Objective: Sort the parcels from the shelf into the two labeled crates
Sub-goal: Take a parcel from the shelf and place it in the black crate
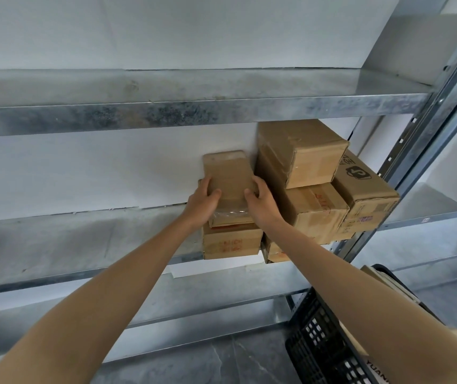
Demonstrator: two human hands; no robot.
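Cardboard parcel (pixel 228 173), on top of another box (pixel 231 243) at shelf (pixel 83 245) front edge, long axis running back toward wall (pixel 83 167). Near end gripped from both sides: left hand (pixel 203 202), right hand (pixel 262 205), fingers (pixel 216 193) curled over its long edges. Black crate (pixel 318 345) low, right-arm side.

Even, soft daylight, fairly bright; no hard shadows. Dull sheen on grey galvanised metal shelf boards (pixel 166 90). Wide-angle bending tilts perforated steel upright (pixel 440 106) at right edge. Slight softness overall; forearms near bottom corners blurred.
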